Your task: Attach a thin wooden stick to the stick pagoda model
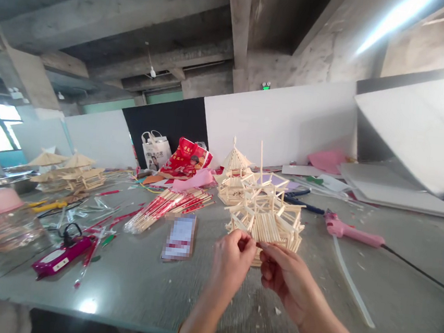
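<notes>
While both hands meet at the near edge of the stick model house (264,218), the left hand (231,261) and right hand (287,277) pinch narrow fingers on its lowest front sticks. It stands mid-counter (136,284), bare surface near the hands. A pink glue gun (351,232) lies right, a chopstick bundle (166,208) and blurred phone (179,236) left.
</notes>
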Demonstrator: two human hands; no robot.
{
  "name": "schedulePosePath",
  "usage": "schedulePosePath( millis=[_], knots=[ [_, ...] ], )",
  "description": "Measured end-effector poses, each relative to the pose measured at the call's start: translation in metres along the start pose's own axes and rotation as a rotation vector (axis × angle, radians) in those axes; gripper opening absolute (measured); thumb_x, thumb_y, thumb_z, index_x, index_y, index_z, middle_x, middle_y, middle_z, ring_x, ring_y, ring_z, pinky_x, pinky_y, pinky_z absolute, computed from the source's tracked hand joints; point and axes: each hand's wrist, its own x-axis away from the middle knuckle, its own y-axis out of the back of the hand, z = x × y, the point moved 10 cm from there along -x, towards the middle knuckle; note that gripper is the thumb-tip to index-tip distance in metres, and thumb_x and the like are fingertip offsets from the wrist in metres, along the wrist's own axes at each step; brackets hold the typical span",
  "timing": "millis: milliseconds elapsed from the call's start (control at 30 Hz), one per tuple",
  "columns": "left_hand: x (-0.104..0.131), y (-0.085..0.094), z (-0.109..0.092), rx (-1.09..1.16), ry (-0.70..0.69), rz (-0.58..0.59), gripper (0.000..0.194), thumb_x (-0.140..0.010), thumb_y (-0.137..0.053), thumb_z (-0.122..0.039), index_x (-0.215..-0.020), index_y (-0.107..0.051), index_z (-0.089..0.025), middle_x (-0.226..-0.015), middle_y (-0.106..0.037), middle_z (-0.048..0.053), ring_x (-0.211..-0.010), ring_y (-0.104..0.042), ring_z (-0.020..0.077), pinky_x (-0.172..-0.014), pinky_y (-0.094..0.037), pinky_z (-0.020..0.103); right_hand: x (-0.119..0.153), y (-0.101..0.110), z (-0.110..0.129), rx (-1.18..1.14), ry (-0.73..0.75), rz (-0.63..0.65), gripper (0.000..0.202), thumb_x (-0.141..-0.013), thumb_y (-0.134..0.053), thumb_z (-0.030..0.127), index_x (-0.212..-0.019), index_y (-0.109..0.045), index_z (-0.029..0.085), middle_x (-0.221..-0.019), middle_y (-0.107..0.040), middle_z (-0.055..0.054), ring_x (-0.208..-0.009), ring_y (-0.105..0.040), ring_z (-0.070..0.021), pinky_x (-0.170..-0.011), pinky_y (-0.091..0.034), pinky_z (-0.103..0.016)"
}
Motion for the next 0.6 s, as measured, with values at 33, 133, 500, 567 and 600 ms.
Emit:
schedulePosePath(
  millis=[33,133,500,567,600],
  knots=[
    [0.000,0.000,0.000,-0.005,-0.002,-0.003,0.017,-0.079,-0.050,-0.032,-0.071,-0.060,-0.020,-0.056,-0.059,-0.001,-0.049,-0.054,0.0136,-0.051,-0.036,0.023,-0.001,0.000,0.000,0.001,-0.002,-0.001,0.035,-0.061,-0.076,0.040,-0.069,-0.052,0.015,-0.053,-0.046,0.005,-0.042,-0.041,-0.0059,-0.036,-0.037,-0.018],
    [0.000,0.000,-0.001,-0.034,-0.018,-0.015,0.016,-0.079,-0.050,-0.031,-0.072,-0.059,-0.020,-0.058,-0.060,0.000,-0.052,-0.056,0.0146,-0.053,-0.037,0.023,-0.003,-0.002,-0.001,0.006,-0.004,0.000,0.037,-0.061,-0.076,0.040,-0.068,-0.049,0.016,-0.050,-0.044,0.006,-0.042,-0.040,-0.0062,-0.036,-0.036,-0.017],
    [0.002,0.005,-0.016,-0.272,-0.117,-0.076,0.012,-0.079,-0.047,-0.021,-0.072,-0.057,-0.020,-0.066,-0.065,0.003,-0.063,-0.060,0.0175,-0.059,-0.035,0.026,-0.007,-0.007,-0.001,0.041,0.037,0.031,0.035,-0.065,-0.073,0.041,-0.067,-0.051,0.014,-0.047,-0.044,0.005,-0.041,-0.039,-0.0060,-0.035,-0.037,-0.017],
    [0.002,0.004,-0.015,-0.278,-0.109,-0.076,0.012,-0.078,-0.048,-0.020,-0.070,-0.057,-0.020,-0.064,-0.064,0.003,-0.061,-0.060,0.0173,-0.058,-0.036,0.025,-0.007,-0.008,-0.001,0.049,0.041,0.031,0.034,-0.065,-0.072,0.042,-0.067,-0.052,0.014,-0.047,-0.044,0.004,-0.040,-0.040,-0.0061,-0.035,-0.037,-0.017],
    [0.002,0.004,-0.014,-0.267,-0.101,-0.072,0.012,-0.078,-0.048,-0.021,-0.070,-0.057,-0.020,-0.063,-0.064,0.003,-0.060,-0.059,0.0168,-0.056,-0.036,0.025,-0.007,-0.008,-0.001,0.051,0.043,0.030,0.034,-0.066,-0.071,0.041,-0.067,-0.052,0.014,-0.047,-0.044,0.004,-0.040,-0.040,-0.0061,-0.035,-0.037,-0.017]
  ],
)
